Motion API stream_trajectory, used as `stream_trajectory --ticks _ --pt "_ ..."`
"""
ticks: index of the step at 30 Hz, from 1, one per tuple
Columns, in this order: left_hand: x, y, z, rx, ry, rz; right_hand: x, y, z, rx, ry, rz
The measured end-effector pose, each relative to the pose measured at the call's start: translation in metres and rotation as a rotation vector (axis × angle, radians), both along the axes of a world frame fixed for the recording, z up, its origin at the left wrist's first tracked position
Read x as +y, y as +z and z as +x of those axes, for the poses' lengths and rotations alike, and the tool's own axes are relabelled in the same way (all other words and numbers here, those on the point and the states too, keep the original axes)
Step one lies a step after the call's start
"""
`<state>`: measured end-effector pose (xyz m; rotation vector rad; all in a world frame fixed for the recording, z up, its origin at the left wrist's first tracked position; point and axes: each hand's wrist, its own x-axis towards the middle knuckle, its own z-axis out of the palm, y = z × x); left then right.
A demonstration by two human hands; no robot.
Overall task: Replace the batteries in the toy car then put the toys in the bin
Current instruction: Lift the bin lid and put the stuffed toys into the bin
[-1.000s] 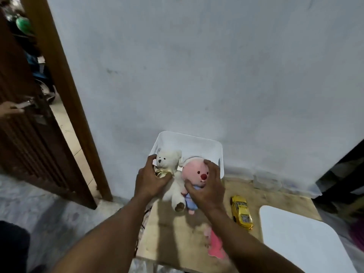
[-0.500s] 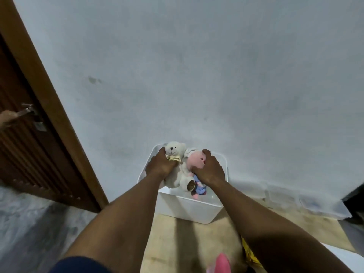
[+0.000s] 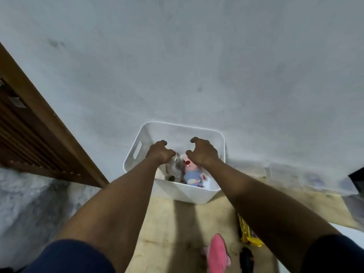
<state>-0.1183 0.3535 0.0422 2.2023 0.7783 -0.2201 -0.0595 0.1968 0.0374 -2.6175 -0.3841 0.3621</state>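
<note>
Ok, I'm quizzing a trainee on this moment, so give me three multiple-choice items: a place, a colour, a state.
1. Where does the pink-faced plush lie? A on the table; B in the white bin; C on the floor.
2. What colour is the toy car? A yellow; B red; C green.
3. What does the right hand hold? A the car; B the bin's rim; C nothing.
Answers: B, it lies inside the bin beside the teddy bear; A, its body shows yellow; C, its loosely curled fingers hover over the bin, round nothing.
</note>
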Motion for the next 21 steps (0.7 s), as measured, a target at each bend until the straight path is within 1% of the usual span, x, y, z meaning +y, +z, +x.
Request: stream_trajectory --ticks 4,8,10,12,15,16,18,19,21 --pt "-0.009 0.007 -0.011 -0.083 -0.014 -0.026 -0.01 0.014 -0.013 -0.083 -0.043 0.095" --pt "-0.024 0.019 -0.042 -0.242 -0.011 0.032 -0.034 0.04 -0.05 -0.23 -0.151 0.303" --pt "-0.036 0.02 -0.063 -0.328 0.014 0.078 -0.054 0.041 -0.071 -0.324 -0.212 0.41" --pt "-0.05 0.016 -0.086 -0.394 0.003 0.115 -0.08 0.035 -0.096 -0.381 -0.255 0.47" --pt "-0.071 0.0 -0.111 -0.472 -0.109 0.172 -0.121 0.017 -0.133 -0.394 -0.292 0.429" --pt "-0.077 -0.004 -0.12 -0.507 -0.162 0.22 -0.133 0.012 -0.148 -0.374 -0.31 0.407" --pt "-0.091 -0.016 -0.131 -0.565 -0.248 0.387 -0.152 -0.003 -0.171 -0.31 -0.327 0.375" --pt "-0.101 -0.018 -0.14 -0.605 -0.279 0.438 -0.162 -0.01 -0.183 -0.278 -0.32 0.335" --pt "-0.122 -0.024 -0.158 -0.665 -0.342 0.452 -0.181 -0.024 -0.204 -0.214 -0.292 0.219"
